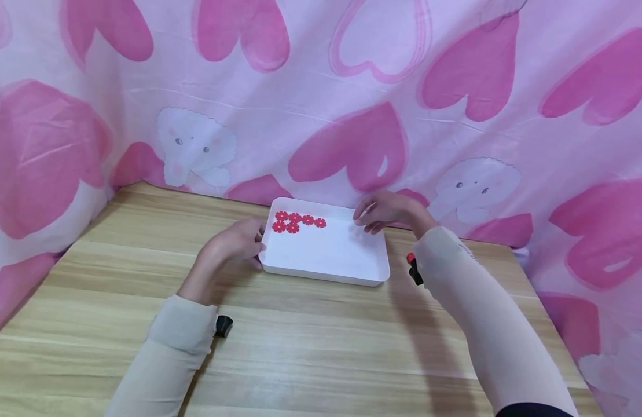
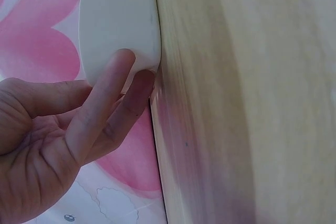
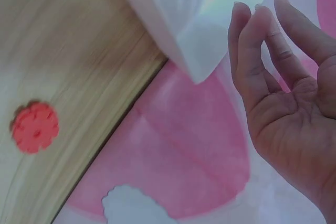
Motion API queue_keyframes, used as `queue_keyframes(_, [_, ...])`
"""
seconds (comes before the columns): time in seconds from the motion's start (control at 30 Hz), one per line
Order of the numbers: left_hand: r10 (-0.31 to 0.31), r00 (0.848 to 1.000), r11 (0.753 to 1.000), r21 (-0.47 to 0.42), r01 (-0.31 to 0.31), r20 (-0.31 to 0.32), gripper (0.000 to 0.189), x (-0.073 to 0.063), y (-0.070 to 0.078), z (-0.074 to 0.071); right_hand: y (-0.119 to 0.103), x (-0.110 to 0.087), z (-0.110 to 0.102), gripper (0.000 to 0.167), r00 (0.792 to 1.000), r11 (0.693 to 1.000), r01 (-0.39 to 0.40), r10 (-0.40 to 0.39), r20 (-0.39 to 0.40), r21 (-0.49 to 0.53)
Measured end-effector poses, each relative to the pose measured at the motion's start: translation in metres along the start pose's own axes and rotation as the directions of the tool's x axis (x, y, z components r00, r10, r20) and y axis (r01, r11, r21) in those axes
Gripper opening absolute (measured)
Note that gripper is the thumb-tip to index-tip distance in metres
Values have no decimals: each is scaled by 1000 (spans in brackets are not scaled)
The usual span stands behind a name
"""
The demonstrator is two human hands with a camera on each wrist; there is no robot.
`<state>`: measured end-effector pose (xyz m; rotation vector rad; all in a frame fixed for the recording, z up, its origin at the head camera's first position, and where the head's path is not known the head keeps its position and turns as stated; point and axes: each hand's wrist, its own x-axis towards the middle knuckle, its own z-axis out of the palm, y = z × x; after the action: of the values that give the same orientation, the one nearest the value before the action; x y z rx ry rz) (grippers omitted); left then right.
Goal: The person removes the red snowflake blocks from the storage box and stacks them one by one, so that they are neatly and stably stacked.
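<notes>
A shallow white tray (image 1: 331, 249) stands on the wooden table. Several red flower-shaped plastic discs (image 1: 293, 219) lie together in its back left part. At the tray's left end my left hand (image 1: 239, 238) holds the wall; in the left wrist view its fingers (image 2: 100, 103) bear against the outside and lower edge. Over the back right corner hovers my right hand (image 1: 385, 209), its fingers loosely bent. The right wrist view shows nothing between these fingers (image 3: 252, 40). One more red disc (image 3: 35, 128) lies on the table, right of the tray.
A pink and white curtain (image 1: 347, 145) with hearts hangs directly behind the table and along both sides. The wooden tabletop (image 1: 300, 341) extends in front of the tray. A black wrist device (image 1: 224, 326) shows beside the left sleeve.
</notes>
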<state>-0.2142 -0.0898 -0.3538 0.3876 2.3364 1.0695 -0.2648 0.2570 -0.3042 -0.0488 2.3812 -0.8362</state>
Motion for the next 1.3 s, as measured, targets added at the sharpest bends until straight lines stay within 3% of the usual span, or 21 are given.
queue_keyframes(0.8, [-21, 1000, 999, -35, 21, -4, 40, -2, 7, 12, -38, 30, 28, 38, 992, 991, -125, 125, 2, -49])
queue_keyframes(1.17, [-23, 1000, 999, -35, 23, 0, 37, -2, 8, 15, -39, 39, 36, 42, 987, 986, -157, 159, 33, -52])
queue_keyframes(1.3, [-24, 1000, 999, -30, 24, 3, 37, -3, 9, 15, -39, 38, 39, 36, 985, 983, -162, 166, 40, -82])
